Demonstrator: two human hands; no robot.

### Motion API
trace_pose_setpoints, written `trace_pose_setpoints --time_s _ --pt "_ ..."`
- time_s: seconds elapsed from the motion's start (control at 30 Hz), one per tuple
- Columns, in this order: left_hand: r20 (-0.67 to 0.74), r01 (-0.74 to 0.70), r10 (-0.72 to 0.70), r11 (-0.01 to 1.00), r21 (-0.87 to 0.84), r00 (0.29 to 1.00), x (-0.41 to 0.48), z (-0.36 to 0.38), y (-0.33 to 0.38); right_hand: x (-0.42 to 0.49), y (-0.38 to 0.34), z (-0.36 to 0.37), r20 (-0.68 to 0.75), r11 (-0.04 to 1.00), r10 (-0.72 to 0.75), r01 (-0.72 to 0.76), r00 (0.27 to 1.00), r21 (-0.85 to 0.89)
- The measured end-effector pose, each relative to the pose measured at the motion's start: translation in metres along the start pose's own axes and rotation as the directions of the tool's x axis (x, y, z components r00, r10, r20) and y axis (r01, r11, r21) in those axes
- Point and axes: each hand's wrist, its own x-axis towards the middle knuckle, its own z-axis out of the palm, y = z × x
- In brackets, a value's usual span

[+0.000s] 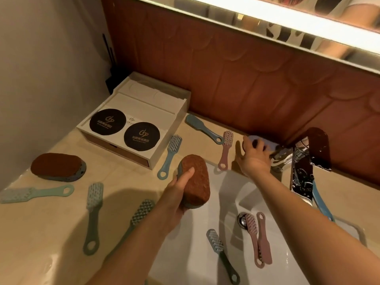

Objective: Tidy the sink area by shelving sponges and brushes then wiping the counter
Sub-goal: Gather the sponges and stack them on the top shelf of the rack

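My left hand [176, 194] grips a brown-topped sponge [195, 177] above the sink's left rim. Behind the basin, my right hand [255, 155] closes its fingers on a pale blue-grey sponge [267, 144] lying next to the chrome faucet [302, 169]. A second brown sponge [57, 166] lies on the counter at the left. Several brushes lie scattered: a blue one [169, 156] by the shelf box, a pink one [225, 149] near my right hand, two pink ones [257, 237] and a grey one [222, 254] in the sink.
A white shelf box [176, 112] with two black round coasters stands against the back wall at the left. More brushes [92, 214] lie on the beige counter [41, 233] at front left. A white sink basin [195, 254] fills the lower middle. A mirror hangs above.
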Motion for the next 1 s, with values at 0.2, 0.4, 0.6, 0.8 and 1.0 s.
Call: trace_pose_setpoints --time_s 0.2,0.4,0.6,0.8,1.0 --pt "0.175 0.099 -0.074 0.985 -0.142 0.982 0.000 -0.008 0.003 0.035 -0.003 0.006 0.061 0.993 0.035 -0.027 0.998 -0.119" --pt "0.156 0.129 -0.101 0.976 -0.176 0.983 0.002 -0.013 0.003 0.037 0.002 0.010 0.003 0.999 0.034 -0.034 0.999 -0.011" --pt "0.150 0.157 -0.127 0.966 -0.207 0.981 -0.004 -0.009 0.002 0.009 -0.001 -0.001 -0.255 0.966 0.052 0.016 0.966 0.259" --pt "0.162 0.147 -0.116 0.971 -0.191 0.980 -0.018 0.001 0.005 -0.068 -0.014 -0.022 -0.430 0.728 0.052 0.261 0.901 0.634" --pt "0.144 0.133 -0.107 0.974 -0.185 0.984 -0.038 0.009 -0.011 -0.147 0.013 -0.058 -0.364 0.509 -0.088 0.356 0.927 0.783"
